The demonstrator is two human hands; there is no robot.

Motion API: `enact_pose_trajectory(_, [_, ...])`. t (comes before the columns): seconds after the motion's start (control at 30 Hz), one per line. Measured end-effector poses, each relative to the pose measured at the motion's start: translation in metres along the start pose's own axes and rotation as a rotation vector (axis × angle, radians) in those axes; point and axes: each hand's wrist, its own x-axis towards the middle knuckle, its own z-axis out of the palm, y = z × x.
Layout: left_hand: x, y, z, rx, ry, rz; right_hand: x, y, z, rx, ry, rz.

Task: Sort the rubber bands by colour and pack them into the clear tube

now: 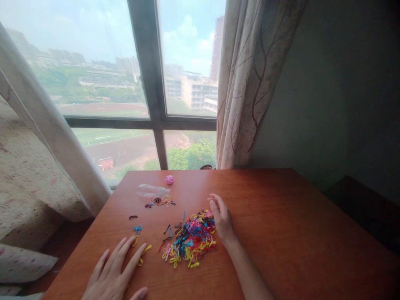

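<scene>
My left grip spreads wide at small yellow elastic loops; my right grip, loosely open, borders a multicoloured elastic-loop heap on the brown wooden counter, beyond which a transparent bottle lies sideways

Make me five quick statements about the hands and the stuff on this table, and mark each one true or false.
1. The clear bottle lies on its side. True.
2. The right hand is at the left edge of the large heap of loops. False: it is at the heap's right edge.
3. Yellow loops lie by the fingers of the left hand. True.
4. The pink ball sits at the near edge of the table. False: it is close to the far edge, by the window.
5. The large heap is all one colour. False: it mixes yellow, blue, red, pink and black.
</scene>
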Motion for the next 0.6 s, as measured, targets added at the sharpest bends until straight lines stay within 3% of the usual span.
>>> enact_pose_trajectory(0.1, [0.023, 0.010, -0.002, -0.004, 0.044, 0.005, -0.001, 0.001, 0.001, -0.028, -0.001, -0.014])
enact_pose_trajectory(0.2, [0.053, 0.025, -0.003, -0.063, 0.004, 0.019, -0.001, 0.001, 0.001, -0.049, 0.000, -0.030])
enact_pose_trajectory(0.4, [0.109, 0.058, -0.007, -0.396, -0.103, 0.113, -0.002, 0.000, 0.004, -0.082, 0.008, -0.049])
enact_pose_trajectory(0.5, [0.129, 0.074, -0.006, -0.583, -0.085, 0.047, -0.003, -0.002, 0.004, -0.091, 0.007, -0.052])
enact_pose_trajectory(0.6, [0.146, 0.089, 0.000, -0.780, 0.011, -0.071, -0.007, -0.004, 0.005, -0.090, -0.007, -0.062])
